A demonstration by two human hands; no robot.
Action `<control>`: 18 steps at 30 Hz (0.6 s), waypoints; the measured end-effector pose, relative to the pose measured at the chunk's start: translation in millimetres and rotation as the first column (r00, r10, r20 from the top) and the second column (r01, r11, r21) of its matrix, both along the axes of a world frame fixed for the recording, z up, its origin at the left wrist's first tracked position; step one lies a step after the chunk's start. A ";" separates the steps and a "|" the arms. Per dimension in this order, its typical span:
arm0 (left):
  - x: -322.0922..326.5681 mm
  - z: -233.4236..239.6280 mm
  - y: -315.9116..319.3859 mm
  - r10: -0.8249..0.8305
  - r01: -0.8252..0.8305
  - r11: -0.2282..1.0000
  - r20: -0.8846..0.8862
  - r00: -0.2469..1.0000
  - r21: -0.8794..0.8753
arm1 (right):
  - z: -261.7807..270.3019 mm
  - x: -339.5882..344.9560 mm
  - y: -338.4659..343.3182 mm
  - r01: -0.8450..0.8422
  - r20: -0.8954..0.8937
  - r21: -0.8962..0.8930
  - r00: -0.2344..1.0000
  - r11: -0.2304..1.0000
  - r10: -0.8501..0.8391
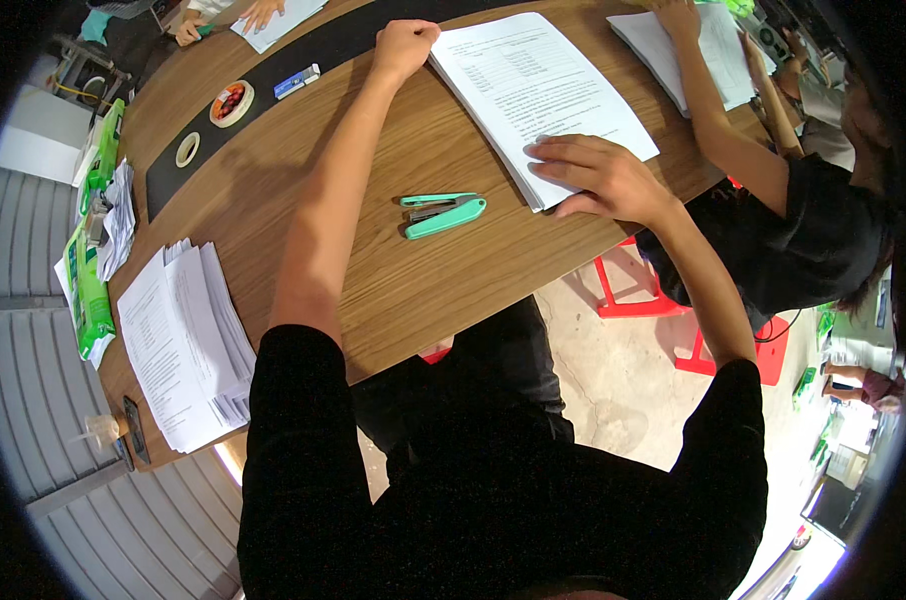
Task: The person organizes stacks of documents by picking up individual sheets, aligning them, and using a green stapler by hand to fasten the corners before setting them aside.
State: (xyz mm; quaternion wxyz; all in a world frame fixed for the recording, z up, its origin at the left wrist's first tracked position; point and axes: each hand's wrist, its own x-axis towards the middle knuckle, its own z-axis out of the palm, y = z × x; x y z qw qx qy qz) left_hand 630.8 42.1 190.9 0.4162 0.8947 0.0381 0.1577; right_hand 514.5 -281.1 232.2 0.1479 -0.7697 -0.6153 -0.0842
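A thick stack of printed paper sheets [543, 82] lies on the wooden table before me. My left hand [405, 46] grips the stack's far left corner, its fingers curled with the thumb at the paper edge. Across the stack's near end rests my right hand [609, 178], fingers flat on the top sheet and thumb by the near edge. A mint-green stapler [445, 214] lies on the table between my forearms, left of the stack, touched by neither hand.
Further left stands another pile of printed sheets [190, 345], near a phone [135, 429] and a plastic cup [106, 427]. Tape rolls [188, 150] and a blue-white box [297, 81] lie on the black strip. Co-workers' hands [678, 19] handle papers at right and far left. Red stools [640, 289] stand below.
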 end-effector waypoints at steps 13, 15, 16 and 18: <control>7.5 -11.5 3.7 -0.016 0.017 1.000 0.084 0.996 -0.015 | 10.4 -5.7 10.1 0.011 -0.086 0.005 0.996 1.000 -0.010; 3.2 -7.2 6.5 -0.056 0.060 0.996 0.071 0.996 -0.061 | 16.9 -14.1 14.7 0.005 -0.048 -0.014 0.999 1.000 -0.006; -2.0 -4.0 7.0 -0.015 0.026 0.998 0.184 0.983 -0.059 | 19.3 -19.1 17.3 0.011 -0.008 -0.001 1.000 1.000 -0.011; -19.1 8.1 8.9 0.061 -0.046 0.997 0.254 0.965 -0.066 | 21.6 -26.0 21.5 -0.024 0.036 0.017 0.999 1.000 0.023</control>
